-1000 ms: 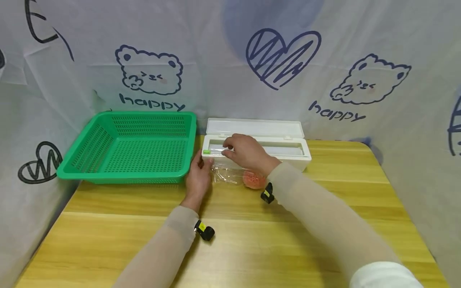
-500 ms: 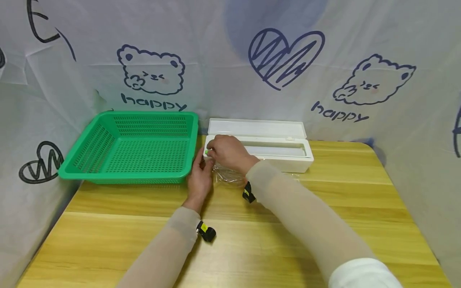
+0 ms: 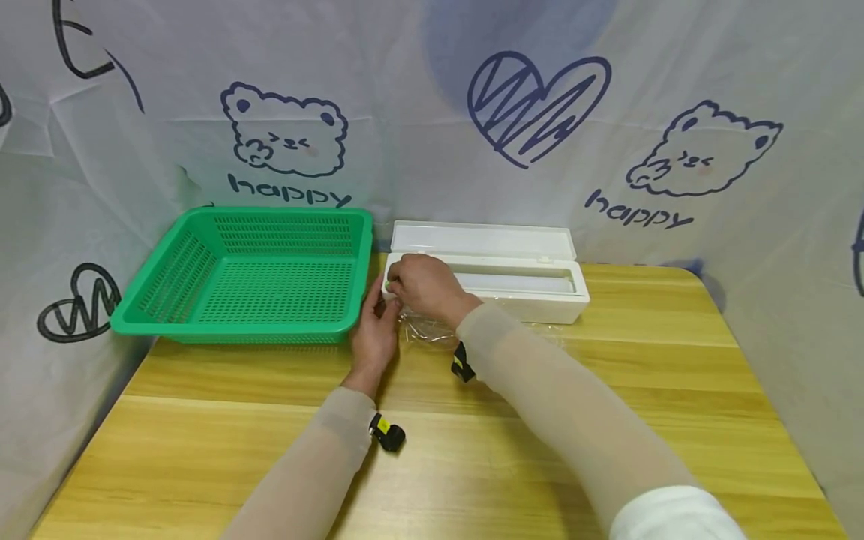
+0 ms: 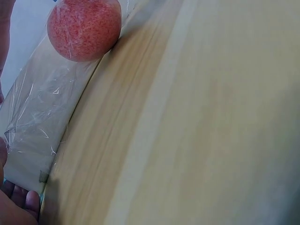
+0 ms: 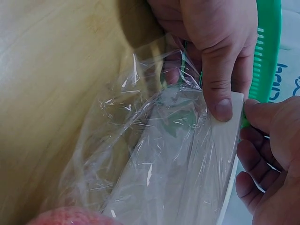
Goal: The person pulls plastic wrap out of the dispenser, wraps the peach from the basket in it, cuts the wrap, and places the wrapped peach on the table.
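Observation:
A white cling film dispenser (image 3: 540,306) stands on the table with its lid (image 3: 482,240) raised and a film roll (image 3: 516,283) inside. My left hand (image 3: 373,337) grips its left end, thumb on the front corner and fingers underneath. At that same end, my right hand (image 3: 432,286) has thumb and curled fingers pinching the small green slide cutter (image 3: 388,286), mostly covered by the fingertips. Clear cling film (image 5: 140,126) hangs crumpled down the box's front. A round, speckled pinkish-red fruit (image 4: 84,30) lies against the film; in the head view my right arm hides it.
A green perforated basket (image 3: 239,330) stands left of the dispenser, right beside my left hand. Behind both hangs a white cloth (image 3: 412,172) with drawn bears and hearts. The wooden table (image 3: 472,465) extends toward me and to the right.
My right hand has moved left along the dispenser to its left end and closed its fingers at the slide cutter. The fruit has become hidden behind my right arm. My left hand keeps its grip.

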Available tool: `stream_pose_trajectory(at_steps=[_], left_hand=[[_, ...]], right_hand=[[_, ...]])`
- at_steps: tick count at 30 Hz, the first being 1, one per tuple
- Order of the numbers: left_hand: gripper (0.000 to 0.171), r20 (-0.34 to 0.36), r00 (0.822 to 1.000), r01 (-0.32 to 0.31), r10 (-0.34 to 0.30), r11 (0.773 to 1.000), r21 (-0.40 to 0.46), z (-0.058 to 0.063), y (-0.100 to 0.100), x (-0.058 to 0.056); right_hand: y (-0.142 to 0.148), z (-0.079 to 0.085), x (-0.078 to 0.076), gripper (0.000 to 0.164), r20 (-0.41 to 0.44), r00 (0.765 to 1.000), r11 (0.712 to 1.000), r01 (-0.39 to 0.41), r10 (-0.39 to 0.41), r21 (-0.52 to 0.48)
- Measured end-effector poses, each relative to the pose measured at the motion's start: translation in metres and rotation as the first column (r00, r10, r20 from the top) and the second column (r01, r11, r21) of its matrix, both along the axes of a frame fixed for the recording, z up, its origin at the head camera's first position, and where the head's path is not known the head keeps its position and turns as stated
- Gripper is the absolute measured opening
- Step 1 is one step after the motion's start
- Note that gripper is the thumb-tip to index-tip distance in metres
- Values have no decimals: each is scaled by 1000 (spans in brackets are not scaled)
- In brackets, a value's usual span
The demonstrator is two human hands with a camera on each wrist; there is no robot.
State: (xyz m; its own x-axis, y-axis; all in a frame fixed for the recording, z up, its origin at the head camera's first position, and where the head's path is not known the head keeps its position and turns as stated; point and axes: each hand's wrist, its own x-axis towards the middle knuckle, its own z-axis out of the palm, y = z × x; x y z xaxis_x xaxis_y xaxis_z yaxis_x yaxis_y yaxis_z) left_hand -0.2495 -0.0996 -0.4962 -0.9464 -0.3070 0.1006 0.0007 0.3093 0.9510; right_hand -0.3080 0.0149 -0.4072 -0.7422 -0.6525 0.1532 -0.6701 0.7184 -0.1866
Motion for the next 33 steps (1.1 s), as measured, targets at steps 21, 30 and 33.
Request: stream_pose_trajectory(at_steps=[21,30,33], left_hand=[[55,9,1000,-14,14,1000,-17,-2,0,0],[57,24,1000,3,-2,1000,-18,0,1,2],[57,35,999,2,-1,999,-33,0,0,2]], right_hand=[[5,2,0,19,-11,1000,1000,15,-14,28],[8,5,-1,19,68,996,998,58,-58,-10],[9,5,-1,18,84,995,999,46,-44,-23]])
